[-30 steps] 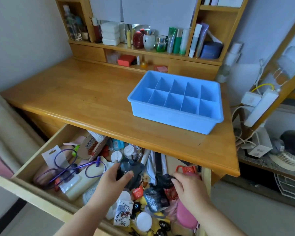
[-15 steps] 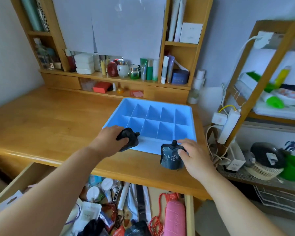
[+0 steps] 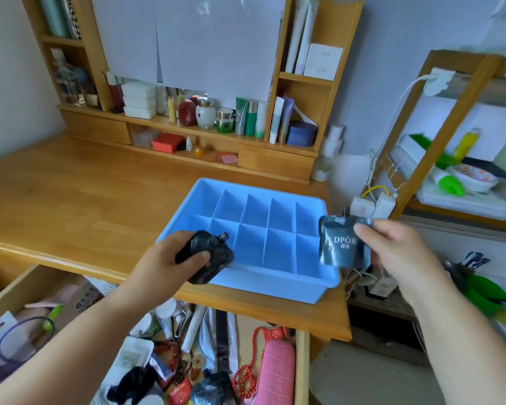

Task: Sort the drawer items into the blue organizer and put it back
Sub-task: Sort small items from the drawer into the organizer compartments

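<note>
Organizer [image 3: 278, 276], the blue tray with its grid of small compartments, sits on the wooden surface [image 3: 79, 206] close to the front edge, its right end reaching almost to the corner, and every compartment that shows looks empty. The left hand [image 3: 170, 258] has its grip wrapped fully round a dark pouch with a spout [image 3: 208, 260], fingers curled over it, held above the near left corner of the tray. The right hand [image 3: 392, 247] pinches a second dark pouch, the one with pale lettering [image 3: 341, 244], between thumb and fingertips near its top right corner, so it hangs over the tray's right end. That pinch looks the weaker hold: the pouch is glossy and held at one corner only, so it could swing or slip, and since it hangs near the rim it might fall outside, down among the cables [image 3: 357, 277] beside the desk. The compartments appear narrower than either pouch, so a pouch dropped flat would likely bridge the dividers rather than seat; it probably needs to go in edgeways or folded. Pressing down hard near the right end could also nudge the tray toward the corner. Below, the open drawer [image 3: 3, 296] remains crammed with beads, cases and packets, so the sorting has barely started.
</note>
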Motion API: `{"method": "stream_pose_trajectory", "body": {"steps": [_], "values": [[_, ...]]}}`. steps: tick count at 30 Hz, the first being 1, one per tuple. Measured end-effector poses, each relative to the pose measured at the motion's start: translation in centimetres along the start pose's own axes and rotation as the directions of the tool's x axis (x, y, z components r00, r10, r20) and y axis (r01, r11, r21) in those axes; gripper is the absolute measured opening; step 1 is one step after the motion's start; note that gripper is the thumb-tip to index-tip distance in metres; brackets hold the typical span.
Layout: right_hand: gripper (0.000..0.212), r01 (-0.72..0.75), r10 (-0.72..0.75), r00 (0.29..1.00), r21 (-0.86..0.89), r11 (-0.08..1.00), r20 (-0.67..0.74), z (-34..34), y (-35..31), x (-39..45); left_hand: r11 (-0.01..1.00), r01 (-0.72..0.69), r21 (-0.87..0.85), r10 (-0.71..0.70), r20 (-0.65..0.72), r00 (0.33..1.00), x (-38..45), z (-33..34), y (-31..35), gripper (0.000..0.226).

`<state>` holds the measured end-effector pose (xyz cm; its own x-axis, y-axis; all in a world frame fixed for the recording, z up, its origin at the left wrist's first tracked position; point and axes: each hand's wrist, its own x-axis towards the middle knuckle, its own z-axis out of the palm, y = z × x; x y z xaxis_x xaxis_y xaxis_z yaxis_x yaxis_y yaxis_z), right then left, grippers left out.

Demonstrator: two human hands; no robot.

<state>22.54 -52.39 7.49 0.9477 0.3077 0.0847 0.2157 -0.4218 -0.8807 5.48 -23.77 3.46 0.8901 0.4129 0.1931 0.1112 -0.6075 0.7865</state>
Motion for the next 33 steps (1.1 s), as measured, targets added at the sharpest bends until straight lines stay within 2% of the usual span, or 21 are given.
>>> {"method": "stream_pose_trajectory", "body": {"steps": [3,5,7,9,12,13,15,18,20,23,26,29,31,33], "values": [[0.025,-0.063,0.067,0.998,-0.208,0.976,0.008,1.0,-0.5,2.7,0.996,0.057,-0.062,-0.062,-0.087,0.994,1.0,0.5,0.6,0.009],[0.029,-0.062,0.106,0.993,-0.504,0.862,0.058,3.0,-0.1,3.4,0.988,0.095,-0.125,-0.107,-0.089,0.99,1.6,1.4,1.0,0.013],[0.022,-0.01,0.096,0.992,-0.707,0.707,0.082,4.8,0.3,3.7,0.976,0.143,-0.162,-0.158,-0.08,0.984,2.2,2.6,1.3,0.018],[0.011,0.036,0.065,0.993,-0.799,0.6,0.093,5.8,0.3,4.2,0.975,0.177,-0.137,-0.189,-0.082,0.978,2.8,3.8,1.4,0.024],[0.018,0.075,0.065,0.991,-0.884,0.462,0.118,6.4,0.0,4.4,0.981,0.18,-0.079,-0.185,-0.067,0.98,3.9,5.2,2.5,0.028],[0.016,0.071,0.063,0.992,-0.889,0.452,0.111,6.5,0.2,4.4,0.984,0.165,-0.065,-0.169,-0.055,0.984,4.3,5.8,3.2,0.027],[0.013,0.035,0.068,0.994,-0.843,0.536,0.084,6.4,1.4,4.3,0.993,0.113,-0.035,-0.114,-0.028,0.993,5.2,7.1,4.7,0.024],[0.026,-0.042,0.144,0.982,-0.608,0.793,0.12,5.9,3.1,4.2,0.996,0.094,0.004,-0.094,0.068,0.993,6.7,9.9,7.2,0.021],[0.028,-0.052,0.144,0.979,-0.508,0.86,0.144,5.8,3.6,4.3,0.992,0.103,0.079,-0.113,0.135,0.984,7.3,12.0,8.4,0.026],[0.031,-0.039,0.108,0.989,-0.515,0.857,0.105,5.9,3.8,4.4,0.972,0.063,0.228,-0.118,0.239,0.964,7.8,14.3,8.9,0.042],[0.029,-0.02,0.066,0.994,-0.469,0.883,0.082,5.8,4.2,4.1,0.902,-0.009,0.433,-0.115,0.26,0.959,8.2,15.4,9.5,0.027],[0.028,-0.001,0.041,0.996,-0.462,0.887,0.075,5.9,4.4,3.5,0.682,-0.134,0.719,-0.118,0.288,0.95,8.0,16.8,10.3,0.01],[0.029,0.012,0.029,0.997,-0.503,0.864,0.074,6.1,4.3,3.0,0.562,-0.2,0.802,-0.152,0.338,0.929,8.1,17.5,10.5,0.019],[0.031,0.029,0.013,0.997,-0.506,0.862,0.078,6.0,4.3,2.8,0.495,-0.236,0.836,-0.196,0.372,0.907,8.2,17.4,10.6,0.039]]}}
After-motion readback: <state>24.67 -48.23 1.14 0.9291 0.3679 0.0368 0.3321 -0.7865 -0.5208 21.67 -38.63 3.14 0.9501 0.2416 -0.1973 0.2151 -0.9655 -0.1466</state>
